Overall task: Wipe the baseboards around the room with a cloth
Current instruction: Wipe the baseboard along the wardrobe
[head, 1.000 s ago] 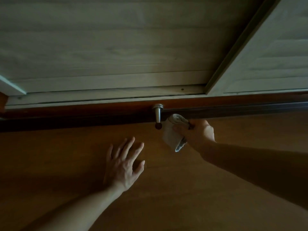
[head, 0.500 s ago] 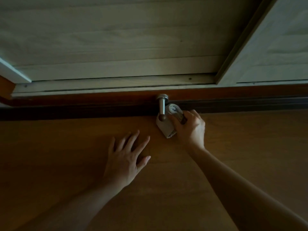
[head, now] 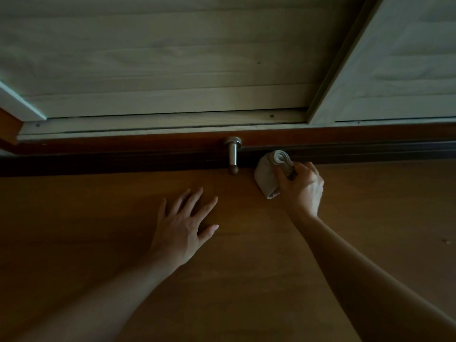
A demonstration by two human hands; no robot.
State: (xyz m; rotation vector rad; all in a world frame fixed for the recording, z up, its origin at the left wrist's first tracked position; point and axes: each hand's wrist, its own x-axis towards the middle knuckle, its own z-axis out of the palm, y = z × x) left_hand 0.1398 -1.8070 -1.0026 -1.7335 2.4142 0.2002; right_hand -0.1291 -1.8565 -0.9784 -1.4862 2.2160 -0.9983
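1. Dim wood floor [head: 382, 218] meets a dark baseboard [head: 370, 151] below pale panelled doors [head: 160, 58].
2. Right hand [head: 302, 187] grips a folded cloth [head: 267, 174], fingers curled tight round it. The cloth's upper end appears to touch the baseboard just right of a metal doorstop [head: 232, 156], probably so the wipe can run clear of it.
3. Left hand [head: 182, 225] lies flat on the floor, fingers spread and holding nothing, apparently as a prop for leaning low.

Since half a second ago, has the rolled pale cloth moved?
Yes: the rolled pale cloth slid right along the dark baseboard, away from the silver metal door stop.
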